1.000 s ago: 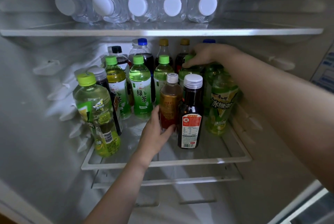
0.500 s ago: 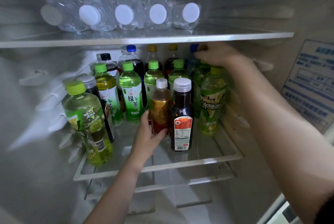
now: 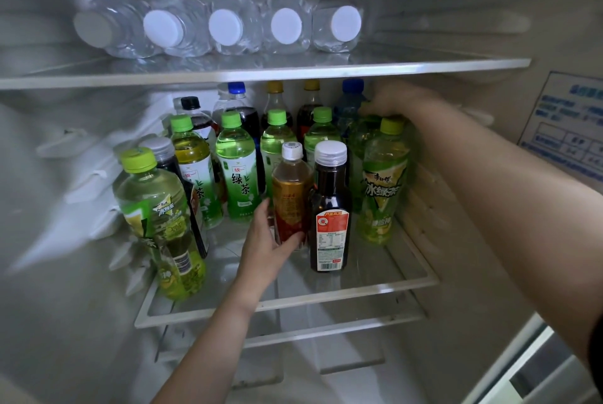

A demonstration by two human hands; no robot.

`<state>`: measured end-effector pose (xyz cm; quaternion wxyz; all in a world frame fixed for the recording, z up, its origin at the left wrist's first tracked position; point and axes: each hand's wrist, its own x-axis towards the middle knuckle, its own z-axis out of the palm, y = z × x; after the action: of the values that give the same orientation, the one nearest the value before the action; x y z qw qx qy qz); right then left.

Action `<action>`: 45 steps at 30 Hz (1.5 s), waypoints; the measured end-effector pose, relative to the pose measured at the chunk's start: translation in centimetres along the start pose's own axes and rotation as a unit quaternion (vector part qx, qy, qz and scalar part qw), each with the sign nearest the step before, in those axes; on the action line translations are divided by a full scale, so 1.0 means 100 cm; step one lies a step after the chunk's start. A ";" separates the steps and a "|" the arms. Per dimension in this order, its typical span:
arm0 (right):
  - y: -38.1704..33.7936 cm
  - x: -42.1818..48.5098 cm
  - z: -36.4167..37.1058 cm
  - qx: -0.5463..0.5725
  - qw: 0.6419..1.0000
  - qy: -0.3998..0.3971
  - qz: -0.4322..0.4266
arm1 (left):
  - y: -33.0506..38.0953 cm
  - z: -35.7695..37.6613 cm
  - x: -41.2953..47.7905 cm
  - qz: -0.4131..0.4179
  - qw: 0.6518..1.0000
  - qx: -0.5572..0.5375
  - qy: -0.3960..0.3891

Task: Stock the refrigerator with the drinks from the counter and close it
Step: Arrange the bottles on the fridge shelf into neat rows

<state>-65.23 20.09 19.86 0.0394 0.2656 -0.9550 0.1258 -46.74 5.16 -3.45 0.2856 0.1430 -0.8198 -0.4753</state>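
- Your left hand (image 3: 269, 248) has its grip wrapped round the lower part of the amber bottle (image 3: 291, 188), thumb in front and fingers behind.
- That bottle stands upright near the front of the middle shelf (image 3: 293, 301) in the refrigerator (image 3: 65, 240), just beside the dark bottle (image 3: 330, 207) on its right.
- Your right hand (image 3: 396, 100) reaches to the back right, over the top of a green bottle (image 3: 359, 145). It is blurred, so I cannot tell its grip.
- Water bottles (image 3: 225, 28) lie in a row on the upper shelf (image 3: 424, 65).
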 end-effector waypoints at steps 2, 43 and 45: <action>0.001 0.000 0.000 0.006 1.000 0.006 -0.004 | 0.000 0.000 0.000 -0.002 1.000 0.000 -0.001; 0.032 -0.114 0.150 0.321 0.903 0.283 0.043 | 0.002 -0.004 -0.004 -0.008 1.000 -0.021 -0.001; 0.032 -0.111 0.152 0.318 0.901 0.291 0.038 | 0.003 -0.004 -0.005 -0.006 1.000 -0.017 0.000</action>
<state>-57.55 24.32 2.94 0.2241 0.1790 -0.8194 0.4963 -46.09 5.27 -3.24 0.2852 0.1434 -0.8108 -0.4906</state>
